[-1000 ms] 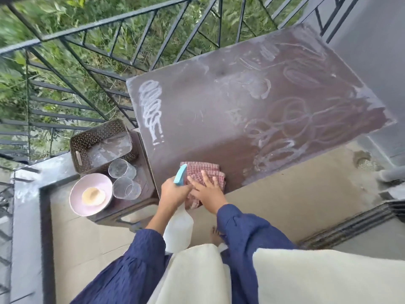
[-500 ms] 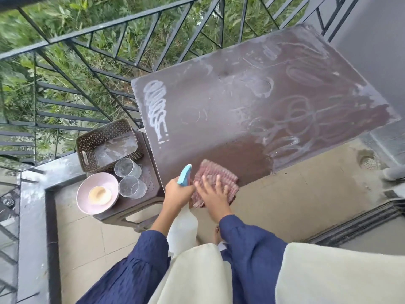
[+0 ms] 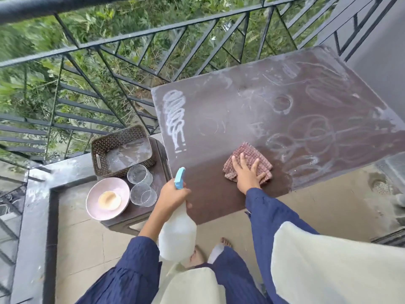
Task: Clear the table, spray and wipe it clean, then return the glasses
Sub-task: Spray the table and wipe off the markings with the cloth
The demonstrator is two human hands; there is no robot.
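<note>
Table (image 3: 252, 119) surface is cleared and mid-wipe: a dark clean patch lies along the near edge, while white chalky loops and a scribble remain across the far and left areas. Checked cloth (image 3: 248, 162) lies on the boundary between clean and soiled zones, pressed flat by the right hand (image 3: 246, 175) with fingers spread wide, palm down; this distributes pressure over the cloth rather than gripping it. Left hand (image 3: 172, 195) is wrapped closed around the neck of the spray bottle (image 3: 177, 233), held off the near left corner, probably to keep it ready for re-spraying without blocking the wipe path. Two glasses (image 3: 142, 184) stand on the low side table (image 3: 160, 163) to the left, just beside a pink bowl (image 3: 107, 199) and a perforated basket (image 3: 121, 152), well clear of spray. Return of the glasses is not yet due.
</note>
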